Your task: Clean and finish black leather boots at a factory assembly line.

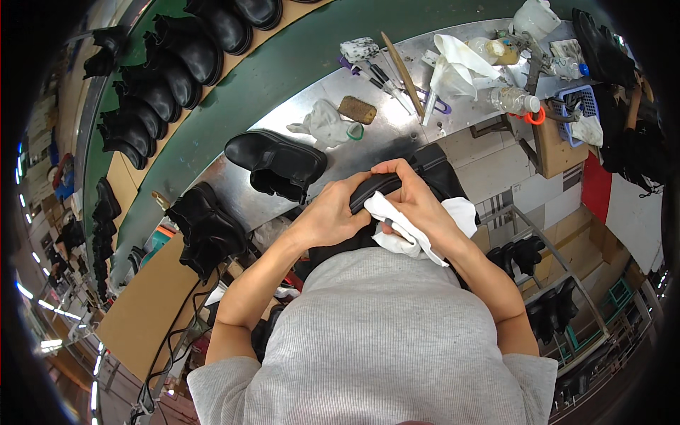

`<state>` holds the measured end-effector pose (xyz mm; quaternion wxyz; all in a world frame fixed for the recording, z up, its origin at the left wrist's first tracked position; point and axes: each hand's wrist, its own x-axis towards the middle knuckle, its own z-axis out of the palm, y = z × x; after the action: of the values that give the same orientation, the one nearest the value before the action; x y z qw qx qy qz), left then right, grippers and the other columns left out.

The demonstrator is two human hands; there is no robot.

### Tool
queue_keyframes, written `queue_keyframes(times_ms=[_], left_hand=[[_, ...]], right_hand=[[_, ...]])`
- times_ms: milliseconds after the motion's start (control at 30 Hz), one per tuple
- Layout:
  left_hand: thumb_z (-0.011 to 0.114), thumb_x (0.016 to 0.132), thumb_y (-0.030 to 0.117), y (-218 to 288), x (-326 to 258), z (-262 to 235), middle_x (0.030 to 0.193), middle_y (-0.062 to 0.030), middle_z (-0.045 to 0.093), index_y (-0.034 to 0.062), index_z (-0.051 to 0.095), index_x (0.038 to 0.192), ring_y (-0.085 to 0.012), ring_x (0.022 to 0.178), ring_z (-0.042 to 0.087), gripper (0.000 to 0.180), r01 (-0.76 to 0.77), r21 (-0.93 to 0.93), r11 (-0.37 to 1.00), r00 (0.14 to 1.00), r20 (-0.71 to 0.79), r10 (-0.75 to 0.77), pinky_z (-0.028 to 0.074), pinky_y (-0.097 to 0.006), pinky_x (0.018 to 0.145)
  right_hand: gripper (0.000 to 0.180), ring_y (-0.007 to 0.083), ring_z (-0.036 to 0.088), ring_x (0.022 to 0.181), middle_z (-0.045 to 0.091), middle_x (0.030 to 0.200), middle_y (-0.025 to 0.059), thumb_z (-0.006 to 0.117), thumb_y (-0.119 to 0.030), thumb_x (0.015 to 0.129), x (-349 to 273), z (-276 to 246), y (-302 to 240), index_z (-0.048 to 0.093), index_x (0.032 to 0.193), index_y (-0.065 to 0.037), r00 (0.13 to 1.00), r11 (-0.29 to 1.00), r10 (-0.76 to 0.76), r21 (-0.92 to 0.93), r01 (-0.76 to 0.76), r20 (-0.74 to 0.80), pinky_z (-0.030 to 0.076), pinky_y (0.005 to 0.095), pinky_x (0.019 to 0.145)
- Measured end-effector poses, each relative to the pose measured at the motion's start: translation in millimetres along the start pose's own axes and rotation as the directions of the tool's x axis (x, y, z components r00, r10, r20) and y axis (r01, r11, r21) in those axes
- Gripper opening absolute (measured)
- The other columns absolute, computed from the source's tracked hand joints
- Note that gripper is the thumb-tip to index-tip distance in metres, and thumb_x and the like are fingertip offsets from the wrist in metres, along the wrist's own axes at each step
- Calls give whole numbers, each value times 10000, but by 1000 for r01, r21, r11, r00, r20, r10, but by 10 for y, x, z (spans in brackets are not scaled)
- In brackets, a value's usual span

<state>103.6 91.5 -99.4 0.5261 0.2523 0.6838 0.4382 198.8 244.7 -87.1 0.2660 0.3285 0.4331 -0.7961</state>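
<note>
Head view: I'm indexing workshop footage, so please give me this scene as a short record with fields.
Left hand: grips a black shoe
Right hand: holds a white cloth and touches the same shoe
Worktop: shiny metal
On worktop: loose shoe, brown block, wooden stick, clear bottle
Beyond worktop: green surface, with a row of black footwear at the left
Clothing: grey short-sleeved shirt
</note>
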Motion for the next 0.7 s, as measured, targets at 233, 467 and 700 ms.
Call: queue_keyframes(times_ms=[233, 467, 700], left_hand=[[583, 745, 47, 2, 2, -10, 741, -184, 606, -101, 508, 1122, -197, 632, 570, 412, 41, -35, 999, 999, 29, -40, 456, -318, 608], [594, 752, 60, -62, -11, -15, 699, -162, 593, -83, 506, 1134, -175, 569, 531, 417, 27, 9, 1000, 999, 21, -27, 433, -317, 565], [586, 759, 64, -44, -12, -31, 707, -163, 589, -82, 504, 1134, -180, 586, 534, 411, 26, -17, 1000, 999, 29, -26, 435, -322, 572]], right_hand=[[388, 79, 571, 556, 597, 699, 60, 558, -77, 881, 11, -79, 56, 368, 1213, -14, 998, 996, -21, 93, 15, 62, 436, 209, 457], [366, 39, 520, 510, 556, 626, 18, 522, -91, 895, 32, -56, 34, 367, 1226, -63, 999, 1000, -13, 1, 12, 43, 360, 171, 424], [386, 68, 547, 534, 585, 675, 49, 533, -71, 876, 35, 10, -9, 361, 1216, -8, 1000, 1000, 6, -21, -5, 12, 402, 205, 446]])
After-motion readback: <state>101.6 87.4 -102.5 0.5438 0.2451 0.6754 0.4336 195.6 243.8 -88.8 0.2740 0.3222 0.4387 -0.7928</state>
